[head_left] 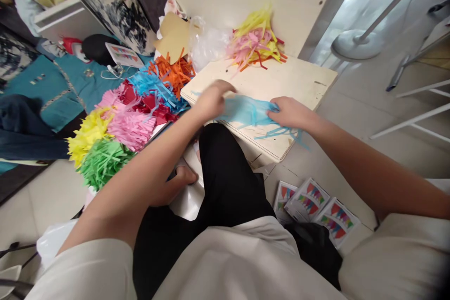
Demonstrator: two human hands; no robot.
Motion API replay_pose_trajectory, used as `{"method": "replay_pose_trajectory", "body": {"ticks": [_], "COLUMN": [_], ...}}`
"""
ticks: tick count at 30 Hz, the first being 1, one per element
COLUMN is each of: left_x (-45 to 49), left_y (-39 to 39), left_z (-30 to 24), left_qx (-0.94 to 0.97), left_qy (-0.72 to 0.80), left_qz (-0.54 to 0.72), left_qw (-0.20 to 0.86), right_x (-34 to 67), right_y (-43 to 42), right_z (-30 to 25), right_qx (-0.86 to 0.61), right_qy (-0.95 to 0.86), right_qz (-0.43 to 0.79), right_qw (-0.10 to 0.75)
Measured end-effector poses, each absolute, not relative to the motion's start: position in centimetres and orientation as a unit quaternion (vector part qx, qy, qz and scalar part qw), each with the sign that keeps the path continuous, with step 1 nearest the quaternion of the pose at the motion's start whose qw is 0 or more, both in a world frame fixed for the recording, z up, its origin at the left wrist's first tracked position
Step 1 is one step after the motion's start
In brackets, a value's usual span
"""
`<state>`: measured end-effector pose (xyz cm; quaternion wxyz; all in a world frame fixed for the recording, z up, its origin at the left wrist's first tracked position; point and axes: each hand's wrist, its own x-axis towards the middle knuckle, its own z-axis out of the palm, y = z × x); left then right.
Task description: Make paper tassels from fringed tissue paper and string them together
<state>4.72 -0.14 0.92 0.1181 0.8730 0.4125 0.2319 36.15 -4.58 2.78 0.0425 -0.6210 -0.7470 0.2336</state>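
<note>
Pale shirt (242,265) nearest; blue fringe (242,108) stretches over the board (311,77), long axis left to right, loose ends pointing right; right hand (290,111) pinches its right end; left hand (213,99) blurred, grip I cannot tell; yellow-pink bundle (253,40) beyond

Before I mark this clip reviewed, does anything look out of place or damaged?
Three printed packs lie askew on the floor, at uneven angles instead of a neat stack. The wooden tabletop has dark marks, perhaps wear, and some blue strips at the right hand trail past the tabletop's edge.
</note>
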Motion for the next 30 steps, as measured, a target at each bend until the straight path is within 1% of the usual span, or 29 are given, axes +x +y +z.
{"method": "replay_pose_trajectory", "body": {"ticks": [1, 3, 6, 8, 11, 13, 16, 18, 20, 21, 23, 25, 27, 30], "left_x": [6.4, 9.3, 10.2, 7.9, 2.2, -1.6, -5.2, -5.0, -2.3, -0.1, 5.0, 9.7, 12.9, 14.2], "left_y": [-0.5, -0.6, 0.7, 2.1, 3.6, 3.9, 3.6, 3.0, 1.9, 1.2, -0.4, -1.9, -2.9, -3.7], "left_z": [0.4, -0.6, -1.2, -1.0, -0.3, 0.2, 1.5, 2.4, 2.9, 2.9, 2.1, 0.7, -0.8, -2.3], "left_qx": [0.890, 0.922, 0.919, 0.900, 0.862, 0.816, 0.723, 0.683, 0.695, 0.730, 0.812, 0.869, 0.887, 0.881], "left_qy": [0.385, 0.346, 0.374, 0.412, 0.476, 0.542, 0.654, 0.687, 0.659, 0.619, 0.522, 0.447, 0.431, 0.449], "left_qz": [0.210, 0.143, 0.113, 0.131, 0.150, 0.172, 0.208, 0.244, 0.287, 0.289, 0.255, 0.186, 0.122, 0.111], "left_qw": [0.125, 0.096, 0.054, 0.058, 0.095, 0.109, 0.084, 0.045, 0.016, 0.023, 0.063, 0.105, 0.115, 0.100], "right_x": [36.1, 36.0, 35.8, 35.7, 35.6, 35.6, 35.6, 35.6, 35.6, 35.6, 35.6, 35.6, 35.6, 36.2], "right_y": [-4.5, -4.5, -4.5, -4.5, -4.5, -4.4, -4.1, -4.0, -3.9, -3.8, -3.7, -3.7, -3.5, -2.9], "right_z": [2.7, 2.6, 2.8, 3.0, 3.4, 3.5, 3.7, 3.8, 3.7, 3.7, 3.5, 3.2, 3.0, 2.8], "right_qx": [-0.617, -0.615, -0.621, -0.627, -0.627, -0.629, -0.627, -0.623, -0.624, -0.625, -0.626, -0.628, -0.628, -0.629], "right_qy": [-0.753, -0.760, -0.756, -0.749, -0.743, -0.736, -0.733, -0.736, -0.735, -0.734, -0.735, -0.735, -0.732, -0.724], "right_qz": [0.225, 0.208, 0.204, 0.213, 0.232, 0.249, 0.264, 0.266, 0.265, 0.264, 0.261, 0.256, 0.264, 0.285], "right_qw": [0.044, 0.043, 0.029, 0.021, 0.013, 0.004, -0.014, -0.021, -0.027, -0.028, -0.025, -0.014, -0.007, -0.009]}}
